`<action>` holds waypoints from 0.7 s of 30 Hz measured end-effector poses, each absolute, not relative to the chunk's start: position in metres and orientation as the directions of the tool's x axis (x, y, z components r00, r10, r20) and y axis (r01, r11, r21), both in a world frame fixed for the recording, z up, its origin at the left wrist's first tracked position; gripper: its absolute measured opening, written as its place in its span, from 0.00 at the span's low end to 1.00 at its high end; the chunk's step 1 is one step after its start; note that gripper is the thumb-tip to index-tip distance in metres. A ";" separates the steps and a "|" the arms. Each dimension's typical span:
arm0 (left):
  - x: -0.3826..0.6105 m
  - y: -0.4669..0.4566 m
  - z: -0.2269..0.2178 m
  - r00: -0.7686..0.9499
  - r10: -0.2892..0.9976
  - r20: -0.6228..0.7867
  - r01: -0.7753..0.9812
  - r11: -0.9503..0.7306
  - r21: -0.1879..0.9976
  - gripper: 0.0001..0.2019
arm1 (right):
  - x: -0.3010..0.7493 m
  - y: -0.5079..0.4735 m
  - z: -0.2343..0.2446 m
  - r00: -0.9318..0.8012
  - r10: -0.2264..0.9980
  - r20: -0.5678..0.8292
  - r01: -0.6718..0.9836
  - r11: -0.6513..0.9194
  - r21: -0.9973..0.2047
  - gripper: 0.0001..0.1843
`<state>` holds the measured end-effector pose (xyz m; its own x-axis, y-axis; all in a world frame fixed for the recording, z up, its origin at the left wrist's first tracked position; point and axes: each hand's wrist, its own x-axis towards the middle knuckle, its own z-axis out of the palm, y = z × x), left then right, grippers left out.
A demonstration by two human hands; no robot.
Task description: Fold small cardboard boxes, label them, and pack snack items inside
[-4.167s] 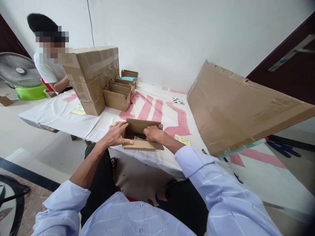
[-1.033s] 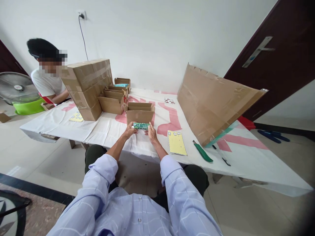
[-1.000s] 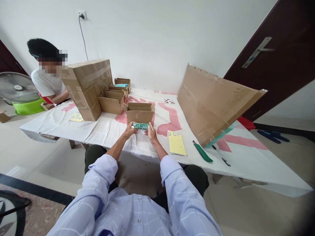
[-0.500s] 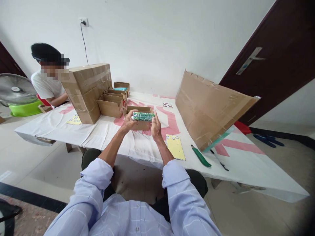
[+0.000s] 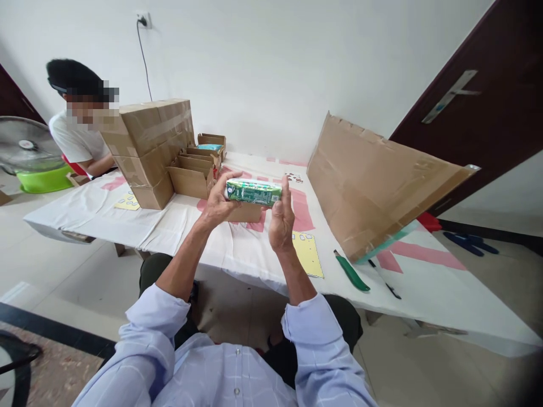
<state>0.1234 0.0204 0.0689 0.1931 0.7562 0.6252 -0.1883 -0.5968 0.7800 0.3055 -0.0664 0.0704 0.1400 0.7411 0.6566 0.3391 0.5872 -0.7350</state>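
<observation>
I hold a long green and white packet [image 5: 253, 192] level in the air, one hand at each end. My left hand [image 5: 217, 203] grips its left end with the fingers curled round it. My right hand [image 5: 282, 217] clasps its right end. Just behind and below the packet, an open small cardboard box [image 5: 246, 212] sits on the white table cloth [image 5: 186, 226], mostly hidden by my hands.
Stacked taped cartons [image 5: 148, 147] and several open small boxes [image 5: 193, 175] stand at the back left, with another person [image 5: 80, 121] seated behind them. A big cardboard sheet [image 5: 377, 181] leans at the right. A yellow sticker sheet [image 5: 309, 254], green knife [image 5: 351, 271] and pen [image 5: 384, 280] lie nearby.
Both hands have lifted the green packet up from the table edge toward my face. Earlier they were inside the open small box.
</observation>
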 end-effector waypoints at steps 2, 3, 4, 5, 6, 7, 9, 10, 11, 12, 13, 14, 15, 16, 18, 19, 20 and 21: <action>0.120 0.019 0.041 0.228 0.804 0.548 -0.180 -0.519 0.836 0.37 | 0.307 -0.066 0.046 0.155 0.764 0.626 0.325 0.559 -0.763 0.44; 0.118 0.018 0.024 0.246 0.830 0.501 -0.167 -0.473 0.865 0.37 | 0.308 -0.066 0.029 0.165 0.792 0.588 0.300 0.528 -0.795 0.43; 0.116 0.016 0.005 0.269 0.855 0.444 -0.153 -0.417 0.896 0.37 | 0.309 -0.065 0.010 0.168 0.831 0.530 0.265 0.480 -0.836 0.43; 0.114 0.013 -0.015 0.301 0.876 0.376 -0.136 -0.351 0.927 0.38 | 0.311 -0.065 -0.011 0.169 0.874 0.455 0.223 0.416 -0.882 0.43; 0.111 0.010 -0.034 0.333 0.894 0.301 -0.110 -0.281 0.953 0.39 | 0.312 -0.065 -0.032 0.161 0.914 0.373 0.188 0.343 -0.920 0.44; 0.108 0.006 -0.052 0.361 0.905 0.225 -0.084 -0.209 0.974 0.39 | 0.313 -0.065 -0.053 0.153 0.941 0.300 0.169 0.275 -0.947 0.43; 0.101 -0.001 -0.083 0.392 0.914 0.104 -0.040 -0.096 0.995 0.40 | 0.314 -0.065 -0.090 0.132 0.973 0.192 0.165 0.169 -0.972 0.43; 0.097 -0.004 -0.095 0.397 0.916 0.060 -0.026 -0.054 0.998 0.40 | 0.313 -0.065 -0.104 0.123 0.979 0.161 0.172 0.139 -0.975 0.43; 0.093 -0.006 -0.105 0.396 0.918 0.031 -0.019 -0.025 0.999 0.40 | 0.312 -0.064 -0.116 0.111 0.983 0.145 0.182 0.123 -0.976 0.43; 0.088 -0.007 -0.112 0.390 0.921 0.015 -0.019 -0.008 1.000 0.39 | 0.311 -0.063 -0.125 0.096 0.985 0.142 0.194 0.121 -0.974 0.43; 0.082 -0.007 -0.118 0.382 0.924 0.010 -0.022 -0.001 1.000 0.38 | 0.310 -0.061 -0.131 0.075 0.986 0.147 0.205 0.129 -0.970 0.42; 0.076 -0.005 -0.121 0.372 0.928 0.011 -0.027 0.000 1.000 0.36 | 0.309 -0.059 -0.135 0.050 0.986 0.157 0.218 0.143 -0.965 0.41; 0.068 -0.003 -0.122 0.359 0.933 0.015 -0.030 -0.005 1.000 0.35 | 0.308 -0.057 -0.137 0.020 0.985 0.170 0.231 0.161 -0.959 0.39; 0.058 0.002 -0.122 0.339 0.941 0.021 -0.028 -0.012 1.000 0.34 | 0.308 -0.056 -0.138 -0.008 0.983 0.186 0.248 0.182 -0.951 0.37; 0.035 0.014 -0.117 0.281 0.959 0.023 -0.006 -0.023 1.000 0.34 | 0.311 -0.053 -0.140 -0.046 0.973 0.228 0.291 0.231 -0.928 0.33; 0.022 0.023 -0.113 0.240 0.971 0.023 0.014 -0.027 1.000 0.34 | 0.313 -0.052 -0.142 -0.054 0.965 0.255 0.314 0.259 -0.914 0.31; 0.009 0.032 -0.108 0.189 0.982 0.024 0.034 -0.031 0.999 0.34 | 0.315 -0.051 -0.143 -0.057 0.957 0.285 0.333 0.288 -0.898 0.28; -0.004 0.043 -0.103 0.133 0.991 0.029 0.053 -0.037 0.998 0.35 | 0.317 -0.051 -0.146 -0.059 0.948 0.314 0.350 0.314 -0.882 0.25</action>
